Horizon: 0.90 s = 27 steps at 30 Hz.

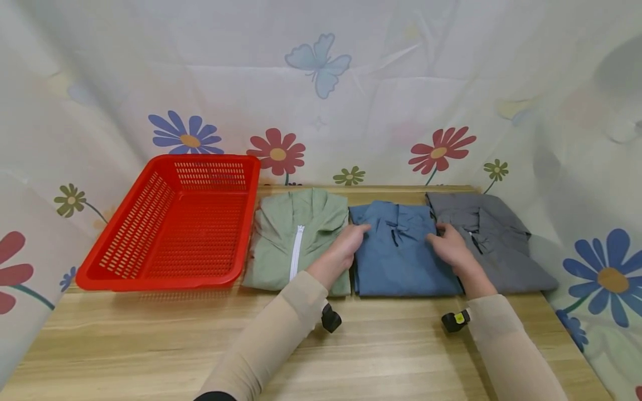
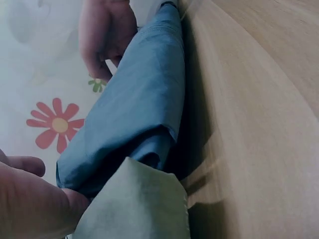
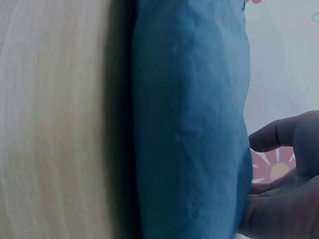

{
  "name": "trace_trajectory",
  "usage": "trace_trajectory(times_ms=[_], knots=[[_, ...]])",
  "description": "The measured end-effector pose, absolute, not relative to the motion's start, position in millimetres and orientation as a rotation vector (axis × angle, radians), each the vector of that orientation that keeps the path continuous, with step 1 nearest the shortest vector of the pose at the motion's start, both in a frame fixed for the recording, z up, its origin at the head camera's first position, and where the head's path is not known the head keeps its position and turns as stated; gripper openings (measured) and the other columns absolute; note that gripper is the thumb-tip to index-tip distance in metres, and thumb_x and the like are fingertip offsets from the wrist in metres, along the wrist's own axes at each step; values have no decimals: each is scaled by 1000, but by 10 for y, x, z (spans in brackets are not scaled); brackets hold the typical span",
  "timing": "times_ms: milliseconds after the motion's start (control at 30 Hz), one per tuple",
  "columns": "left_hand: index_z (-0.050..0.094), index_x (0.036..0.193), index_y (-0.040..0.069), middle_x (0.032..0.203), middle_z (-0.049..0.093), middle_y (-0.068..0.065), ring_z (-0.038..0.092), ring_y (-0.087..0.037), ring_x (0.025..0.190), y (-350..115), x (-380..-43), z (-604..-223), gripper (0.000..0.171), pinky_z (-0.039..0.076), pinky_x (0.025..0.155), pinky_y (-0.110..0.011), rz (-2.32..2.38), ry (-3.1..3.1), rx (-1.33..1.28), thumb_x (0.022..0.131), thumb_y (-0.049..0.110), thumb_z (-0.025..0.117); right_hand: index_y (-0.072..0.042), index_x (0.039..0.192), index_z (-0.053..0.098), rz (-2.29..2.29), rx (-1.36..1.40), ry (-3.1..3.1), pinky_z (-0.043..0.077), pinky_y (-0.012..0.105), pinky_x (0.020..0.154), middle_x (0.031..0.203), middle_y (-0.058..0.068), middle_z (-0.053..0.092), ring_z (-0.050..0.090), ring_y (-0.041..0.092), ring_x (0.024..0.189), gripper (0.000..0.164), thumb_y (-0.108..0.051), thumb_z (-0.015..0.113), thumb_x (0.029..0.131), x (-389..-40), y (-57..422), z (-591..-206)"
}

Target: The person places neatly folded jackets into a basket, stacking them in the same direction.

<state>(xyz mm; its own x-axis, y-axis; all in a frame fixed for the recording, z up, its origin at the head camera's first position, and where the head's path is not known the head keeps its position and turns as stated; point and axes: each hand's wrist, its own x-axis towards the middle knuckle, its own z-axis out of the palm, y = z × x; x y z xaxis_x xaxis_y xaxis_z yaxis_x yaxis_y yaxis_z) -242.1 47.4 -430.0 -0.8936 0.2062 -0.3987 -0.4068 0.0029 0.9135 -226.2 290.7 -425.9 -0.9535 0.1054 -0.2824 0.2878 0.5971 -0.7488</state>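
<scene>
A folded blue jacket (image 1: pixel 403 267) with a short dark zipper pull lies between my two hands. My left hand (image 1: pixel 349 242) is at its left edge, where the green jacket meets it. In the left wrist view its fingers (image 2: pixel 75 201) reach in at the blue fabric, partly hidden by the cloth. On the opposite edge is my right hand (image 1: pixel 451 248), beside the grey jacket. Its thumb (image 3: pixel 266 138) stands at the blue cloth's upper surface, apart from the other fingers, which go down along the side.
A folded green jacket (image 1: pixel 276 245) with a white zipper lies left of the blue one, a folded grey jacket (image 1: pixel 506 250) right of it. The red plastic basket (image 1: pixel 246 223) stands at the left on the wooden table (image 1: pixel 381 345). A flower-printed curtain (image 1: pixel 251 94) hangs behind.
</scene>
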Motion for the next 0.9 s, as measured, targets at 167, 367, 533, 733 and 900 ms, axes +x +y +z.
trace_trajectory(times_ms=[167,367,533,733,900], knots=[[23,161,-1,168,20,-14,16,-30,154,467,-2422,-4310,66,18,123,-42,1874,1893,-202,108,28,50,5,162,11,-1363,401,2575,22,66,115,165,33,7,15,51,149,70,-25,42,107,-2252,2938,-4283],[26,160,-3,168,20,-14,15,-29,154,455,-2448,-4330,64,18,123,-40,1894,1893,-187,107,25,50,7,161,8,-1300,394,2599,23,66,115,164,34,8,16,52,148,72,-26,43,108,-2243,2906,-4266],[28,159,-2,167,23,-15,18,-32,153,422,-2446,-4297,62,21,122,-50,1938,1864,-197,107,23,50,11,159,9,-1180,321,2666,24,66,115,162,36,11,18,53,147,73,-26,45,107,-2250,2836,-4224],[25,161,-1,165,25,-17,28,-34,149,373,-2436,-4255,66,32,114,-59,1963,1829,-194,106,22,53,13,158,8,-1084,279,2665,25,65,115,162,37,11,16,54,147,74,-28,45,108,-2267,2792,-4223],[22,162,1,164,27,-17,35,-34,145,325,-2469,-4281,69,38,111,-54,1928,1853,-141,105,20,57,15,157,11,-1072,337,2680,26,63,115,160,38,15,20,53,146,75,-28,47,106,-2307,2794,-4246]])
